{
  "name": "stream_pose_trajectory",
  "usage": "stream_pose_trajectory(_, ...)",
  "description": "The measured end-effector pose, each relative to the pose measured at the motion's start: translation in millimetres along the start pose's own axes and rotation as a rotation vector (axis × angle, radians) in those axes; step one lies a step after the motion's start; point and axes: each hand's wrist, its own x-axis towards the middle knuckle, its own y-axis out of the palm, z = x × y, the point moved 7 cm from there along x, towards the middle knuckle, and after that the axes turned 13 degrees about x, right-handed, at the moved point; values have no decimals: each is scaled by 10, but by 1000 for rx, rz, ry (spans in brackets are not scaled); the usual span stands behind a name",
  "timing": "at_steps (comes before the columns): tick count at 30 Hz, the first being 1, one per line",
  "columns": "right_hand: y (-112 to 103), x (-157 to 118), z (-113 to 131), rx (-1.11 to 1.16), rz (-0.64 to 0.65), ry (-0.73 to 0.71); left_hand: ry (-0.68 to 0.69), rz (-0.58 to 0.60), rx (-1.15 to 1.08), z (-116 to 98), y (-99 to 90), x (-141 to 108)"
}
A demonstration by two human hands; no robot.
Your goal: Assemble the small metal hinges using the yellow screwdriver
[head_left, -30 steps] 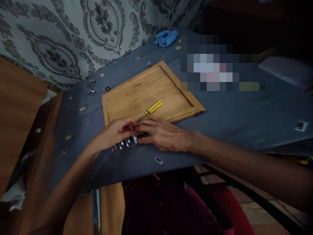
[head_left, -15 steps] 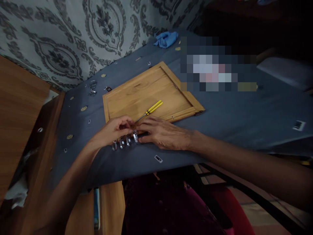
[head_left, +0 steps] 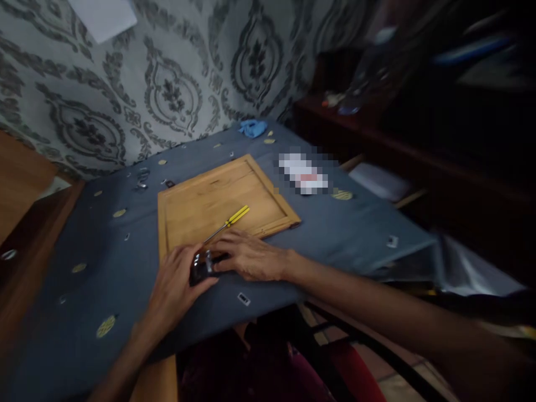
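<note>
Right between the two hands sits a cluster of small, curved, shiny metal pieces with dark parts among them (head_left: pixel 202 267), just off the near edge of a light-brown framed wooden panel (head_left: pixel 201 201) that lies on a desk (head_left: pixel 330 245) covered in grey-blue printed cloth. The left hand (head_left: pixel 171 285) curls about the cluster's left end, its fingers on the far side and its thumb on the near side; the right hand (head_left: pixel 255 261) reaches in from the other end, fingertips over the panel's edge. Neither hand looks clearly nearer, and the cluster's long axis seems to run roughly from one set of fingers to the other. Whether either set is clenched on a piece or merely resting against it, I cannot tell, as blur and shadow hide the contact. Just beyond the right fingers, a yellow-handled screwdriver (head_left: pixel 238 215) rests on the panel, its thin shaft pointing back toward them, its handle slanting away to the right.
</note>
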Motion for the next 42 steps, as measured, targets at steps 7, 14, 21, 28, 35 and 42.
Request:
stream_pose_trajectory(7, 18, 1, -14, -98, 71, 40, 72, -130, 32, 75, 152, 2)
stream_pose_trajectory(14, 33, 2, -20, -103, 48, 31, -12, -99, -16, 143, 194, 34)
stream_pose_trajectory(21, 30, -2, -32, -81, 10, 27, 2, -82, -113, 142, 211, 91)
stream_pose_trajectory(28, 9, -16, -7, -8, -77, -30, -29, -25, -65, 45, 83, 118)
stream_pose_trajectory(35, 24, -16, -27, 21, -116, -52, -7, 35, -37, 40, 25, 99)
stream_pose_trajectory(42, 11, -9, 1, -15, -136, -77, -9, 37, -53, 26, 34, 83)
